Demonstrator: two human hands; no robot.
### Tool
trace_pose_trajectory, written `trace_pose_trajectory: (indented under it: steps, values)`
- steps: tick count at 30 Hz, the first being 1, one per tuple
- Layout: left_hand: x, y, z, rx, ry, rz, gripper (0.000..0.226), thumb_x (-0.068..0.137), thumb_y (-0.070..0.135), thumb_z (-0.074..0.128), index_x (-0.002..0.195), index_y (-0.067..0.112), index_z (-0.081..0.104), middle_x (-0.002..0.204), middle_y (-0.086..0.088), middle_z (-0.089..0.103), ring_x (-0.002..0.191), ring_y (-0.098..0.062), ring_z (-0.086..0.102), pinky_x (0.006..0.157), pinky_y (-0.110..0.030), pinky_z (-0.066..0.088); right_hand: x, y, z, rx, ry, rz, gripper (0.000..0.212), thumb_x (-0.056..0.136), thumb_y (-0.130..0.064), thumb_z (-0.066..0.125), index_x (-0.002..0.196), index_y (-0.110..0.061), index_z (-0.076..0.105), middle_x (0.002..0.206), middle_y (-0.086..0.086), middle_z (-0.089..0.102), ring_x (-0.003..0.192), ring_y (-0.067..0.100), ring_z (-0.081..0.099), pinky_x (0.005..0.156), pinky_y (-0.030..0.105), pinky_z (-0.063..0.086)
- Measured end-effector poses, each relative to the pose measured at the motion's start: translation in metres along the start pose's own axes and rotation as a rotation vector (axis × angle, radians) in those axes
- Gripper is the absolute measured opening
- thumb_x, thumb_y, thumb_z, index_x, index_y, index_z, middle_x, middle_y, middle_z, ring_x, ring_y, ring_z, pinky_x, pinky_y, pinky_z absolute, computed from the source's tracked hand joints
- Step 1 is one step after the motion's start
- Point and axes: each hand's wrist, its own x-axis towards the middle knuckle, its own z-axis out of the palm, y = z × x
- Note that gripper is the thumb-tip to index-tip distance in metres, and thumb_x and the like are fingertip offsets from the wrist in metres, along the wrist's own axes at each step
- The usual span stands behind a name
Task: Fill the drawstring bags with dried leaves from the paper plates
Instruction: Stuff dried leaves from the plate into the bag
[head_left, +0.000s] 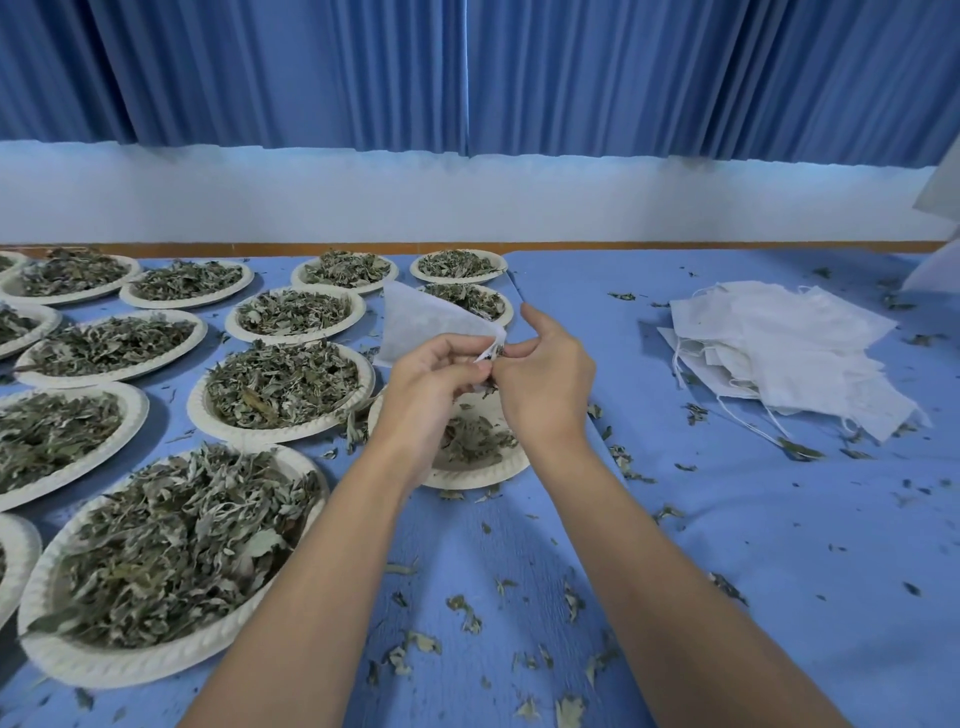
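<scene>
where left hand (431, 376) and right hand (545, 382) pinch, gauzy bag (421, 317) tapers

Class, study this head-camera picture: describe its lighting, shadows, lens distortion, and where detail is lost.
Head view: soft, even, bluish light; faint shadows beside the paper plates on the table. Head view: wide-angle stretch enlarges the forearms toward the bottom edge. Head view: the left hand, right hand and the drawstring bag they pinch are sharp; the bright bag stack loses fold detail.

Leaf-filled plates (280, 384) crowd the left; bag pile (779, 348) blocks far right.
</scene>
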Motion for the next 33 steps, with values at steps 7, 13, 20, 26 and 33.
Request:
trace_pose_trajectory:
  steps: [7, 13, 20, 26, 33]
  values:
    - [0.005, 0.001, -0.002, -0.078, 0.123, -0.039, 0.016, 0.088, 0.0, 0.06, 0.098, 0.011, 0.064, 0.088, -0.01, 0.065, 0.077, -0.015, 0.057, 0.078, -0.025, 0.046, -0.004, -0.005, 0.006, -0.123, -0.133, -0.032, 0.055, 0.088, -0.015, 0.06, 0.139, -0.027, 0.047, 0.09, -0.003, 0.075, 0.094, 0.012, 0.066, 0.081, 0.033, 0.053]
    - [0.008, 0.004, -0.004, -0.089, 0.286, 0.049, 0.018, 0.087, -0.003, 0.06, 0.091, 0.014, 0.064, 0.06, 0.009, 0.065, 0.053, -0.001, 0.056, 0.054, -0.013, 0.046, -0.002, -0.011, 0.009, 0.059, -0.247, -0.009, 0.057, 0.086, -0.004, 0.061, 0.14, -0.018, 0.046, 0.107, 0.0, 0.072, 0.106, 0.009, 0.063, 0.086, 0.019, 0.048]
    - [0.007, 0.007, -0.009, -0.127, 0.417, 0.032, 0.023, 0.085, -0.005, 0.06, 0.081, 0.016, 0.069, 0.059, 0.003, 0.059, 0.046, -0.006, 0.048, 0.052, -0.019, 0.041, 0.006, -0.007, -0.004, 0.16, -0.146, 0.029, 0.025, 0.082, -0.007, 0.067, 0.105, -0.016, 0.067, 0.081, -0.004, 0.07, 0.085, 0.016, 0.067, 0.085, 0.036, 0.055]
    - [0.002, 0.012, -0.007, -0.209, 0.345, -0.032, 0.018, 0.087, -0.003, 0.059, 0.084, 0.012, 0.068, 0.067, -0.003, 0.058, 0.045, -0.003, 0.047, 0.055, -0.017, 0.045, 0.006, 0.004, 0.001, -0.102, -0.053, -0.186, 0.008, 0.086, -0.021, 0.068, 0.091, -0.026, 0.072, 0.089, -0.014, 0.056, 0.07, 0.0, 0.055, 0.062, 0.006, 0.04]
    - [0.002, 0.013, -0.015, 0.052, 0.174, 0.022, 0.024, 0.083, 0.001, 0.065, 0.091, 0.023, 0.062, 0.086, 0.002, 0.057, 0.064, -0.005, 0.056, 0.064, -0.021, 0.044, 0.007, 0.0, 0.004, 0.141, -0.057, -0.083, 0.006, 0.09, -0.018, 0.065, 0.084, -0.019, 0.067, 0.072, -0.016, 0.062, 0.064, 0.004, 0.065, 0.07, 0.038, 0.058]
